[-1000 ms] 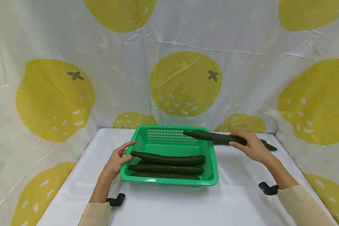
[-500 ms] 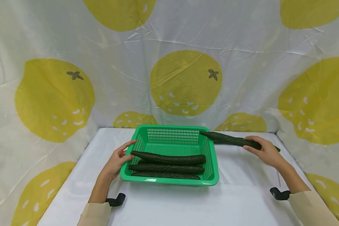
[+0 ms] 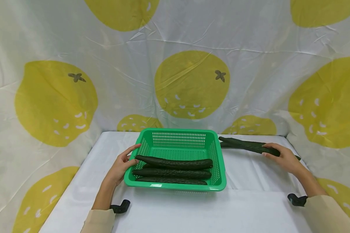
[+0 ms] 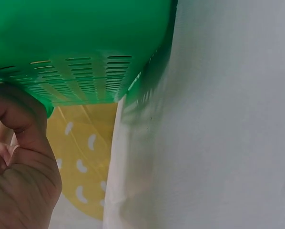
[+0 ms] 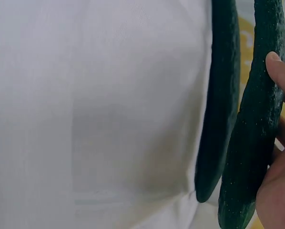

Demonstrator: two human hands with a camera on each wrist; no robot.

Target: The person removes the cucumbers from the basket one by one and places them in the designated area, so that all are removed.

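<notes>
My right hand (image 3: 283,159) grips a long dark green cucumber (image 3: 248,145) by its right part, to the right of the basket. In the right wrist view the thumb lies along this held cucumber (image 5: 247,148), and a second cucumber (image 5: 222,100) lies on the white cloth close beside it. My left hand (image 3: 117,167) holds the left rim of a green plastic basket (image 3: 178,130), thumb over the edge. Several cucumbers (image 3: 175,163) lie side by side in the front half of the basket. The left wrist view shows the basket's slotted outer wall (image 4: 80,71) above the curled left hand.
A white cloth (image 3: 192,210) covers the table. Behind it and at both sides hangs a pale curtain (image 3: 128,81) printed with large yellow lemons. The basket stands near the middle, towards the back.
My right hand has moved right and slightly down with the cucumber, whose left tip has gone from over the basket to beyond its right rim. The left hand and basket stay put.
</notes>
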